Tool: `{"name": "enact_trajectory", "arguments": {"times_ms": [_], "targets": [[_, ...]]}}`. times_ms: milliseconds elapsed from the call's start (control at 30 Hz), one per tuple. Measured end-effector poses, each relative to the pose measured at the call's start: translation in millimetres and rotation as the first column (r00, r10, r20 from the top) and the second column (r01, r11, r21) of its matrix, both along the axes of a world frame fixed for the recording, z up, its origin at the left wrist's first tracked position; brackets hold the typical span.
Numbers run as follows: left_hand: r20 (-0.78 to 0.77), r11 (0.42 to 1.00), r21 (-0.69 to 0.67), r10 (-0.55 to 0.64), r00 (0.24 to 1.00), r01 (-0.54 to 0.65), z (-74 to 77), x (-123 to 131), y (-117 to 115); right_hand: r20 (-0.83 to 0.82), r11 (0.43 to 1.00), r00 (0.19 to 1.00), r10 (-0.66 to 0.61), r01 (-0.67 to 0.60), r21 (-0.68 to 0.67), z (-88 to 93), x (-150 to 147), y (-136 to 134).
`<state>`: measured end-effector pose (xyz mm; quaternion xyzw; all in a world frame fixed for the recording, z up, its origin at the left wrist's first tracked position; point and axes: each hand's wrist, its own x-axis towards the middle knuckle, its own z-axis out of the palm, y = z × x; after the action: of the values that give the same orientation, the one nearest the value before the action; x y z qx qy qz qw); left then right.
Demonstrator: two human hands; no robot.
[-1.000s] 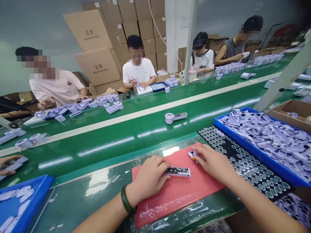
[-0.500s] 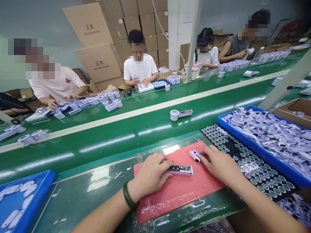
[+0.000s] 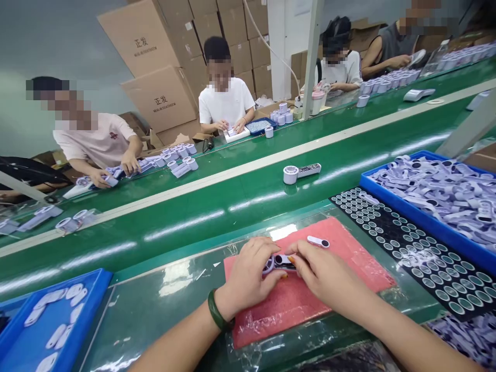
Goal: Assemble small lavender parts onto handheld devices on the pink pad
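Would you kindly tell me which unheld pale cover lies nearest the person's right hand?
The pale cover on the red mat, just beyond the right hand; the other unheld ones lie off that mat.

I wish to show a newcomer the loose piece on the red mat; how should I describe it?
Start at the red mat beneath the left hand. Toward its far edge, just beyond the right hand, lies a slim white piece with rounded ends. Unlike the similar piece between the hands, it lies unheld, its black dot at the right end.

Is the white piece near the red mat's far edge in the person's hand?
No, the white piece lies on the red mat, just beyond the right hand.
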<state>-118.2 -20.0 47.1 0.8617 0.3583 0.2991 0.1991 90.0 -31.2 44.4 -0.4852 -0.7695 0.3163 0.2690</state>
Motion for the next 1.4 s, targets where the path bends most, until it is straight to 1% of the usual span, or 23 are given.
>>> {"name": "enact_trajectory", "arguments": {"times_ms": [100, 167, 200, 267, 333, 400, 467, 533, 600, 667, 733, 800, 900, 967, 1033, 1100, 1167, 1200, 1233, 1300, 1333, 1400], "targets": [[-0.033, 1.0, 0.029, 0.013, 0.999, -0.012, -0.2, 4, -1, 0.14, 0.999, 0.99, -0.025, 0.02, 0.036, -1.8, -2, -1], [-0.063, 1.0, -0.006, 0.02, 0.998, -0.021, 0.4, 7, -2, 0.138, 0.997, 0.989, -0.057, 0.047, 0.069, -5.3, 1, 0], [-0.074, 0.999, -0.035, 0.027, 0.997, -0.03, 0.8, 8, -2, 0.098, 0.995, 0.993, -0.064, 0.057, 0.078, -8.4, 2, 1], [-0.088, 0.995, -0.086, 0.041, 0.995, -0.048, 2.0, 10, 0, -0.05, 0.996, 0.997, -0.052, 0.055, 0.067, -17.2, 6, 6], [-0.086, 0.991, -0.122, 0.051, 0.995, -0.061, 3.9, 11, 2, -0.21, 1.0, 0.978, -0.007, 0.012, 0.023, -27.9, 10, 11], [-0.071, 0.988, -0.142, 0.053, 0.996, -0.062, 6.8, 11, 2, -0.309, 0.997, 0.95, 0.045, -0.06, -0.04, -36.9, 13, 14], [-0.06, 0.986, -0.159, 0.042, 0.997, -0.051, 10.2, 10, -3, -0.328, 0.99, 0.942, 0.066, -0.104, -0.098, -41.1, 17, 12], [-0.07, 0.985, -0.167, 0.038, 0.997, -0.05, 12.2, 11, -12, -0.282, 0.987, 0.957, 0.07, -0.108, -0.118, -40.5, 20, 4], [-0.108, 0.985, -0.155, 0.055, 0.993, -0.072, 11.5, 14, -23, -0.198, 0.99, 0.976, 0.095, -0.113, -0.082, -37.2, 21, -5], [-0.152, 0.986, -0.118, 0.103, 0.983, -0.122, 8.5, 19, -32, -0.119, 0.992, 0.985, 0.121, -0.124, -0.014, -34.0, 20, -11], [-0.178, 0.98, -0.088, 0.158, 0.971, -0.176, 5.3, 23, -37, -0.073, 0.992, 0.99, 0.124, -0.121, 0.045, -32.9, 18, -13], [-0.185, 0.975, -0.087, 0.187, 0.965, -0.206, 3.5, 27, -38, -0.054, 0.991, 0.992, 0.113, -0.108, 0.085, -34.6, 14, -13], [-0.224, 0.981, -0.086, 0.153, 0.963, -0.176, 4.4, 27, -38, -0.108, 0.988, 0.985, 0.133, -0.122, 0.098, -39.6, 15, -12], [-0.321, 0.987, -0.036, 0.136, 0.937, -0.155, 7.0, 25, -39, -0.195, 0.99, 0.973, 0.125, -0.108, 0.095, -42.0, 20, -13], [-0.448, 0.991, 0.033, 0.132, 0.884, -0.131, 11.5, 21, -36, -0.271, 0.993, 0.961, 0.052, -0.022, 0.113, -42.2, 29, -12], [-0.552, 0.992, 0.086, 0.125, 0.824, -0.093, 18.6, 17, -21, -0.259, 0.979, 0.964, -0.069, 0.115, 0.169, -40.4, 40, -7], [-0.608, 0.988, 0.15, 0.122, 0.785, -0.036, 27.6, 13, 11, -0.133, 0.943, 0.975, -0.18, 0.209, 0.26, -38.1, 49, 3], [-0.622, 0.979, 0.202, 0.139, 0.77, -0.014, 32.1, 12, 33, -0.04, 0.927, 0.976, -0.215, 0.216, 0.307, -37.6, 51, 10], [-0.629, 0.965, 0.263, 0.174, 0.758, -0.003, 36.1, 11, 58, 0.062, 0.918, 0.971, -0.23, 0.195, 0.346, -37.9, 53, 16], [-0.623, 0.929, 0.368, 0.275, 0.732, -0.036, 42.0, 11, 112, 0.246, 0.911, 0.941, -0.234, 0.124, 0.394, -41.5, 52, 29], [-0.616, 0.913, 0.402, 0.327, 0.717, -0.071, 43.8, 12, 138, 0.305, 0.91, 0.925, -0.227, 0.09, 0.404, -44.7, 51, 34], [-0.598, 0.89, 0.434, 0.401, 0.694, -0.14, 45.4, 17, 183, 0.341, 0.908, 0.914, -0.22, 0.064, 0.414, -52.9, 47, 41]]}}
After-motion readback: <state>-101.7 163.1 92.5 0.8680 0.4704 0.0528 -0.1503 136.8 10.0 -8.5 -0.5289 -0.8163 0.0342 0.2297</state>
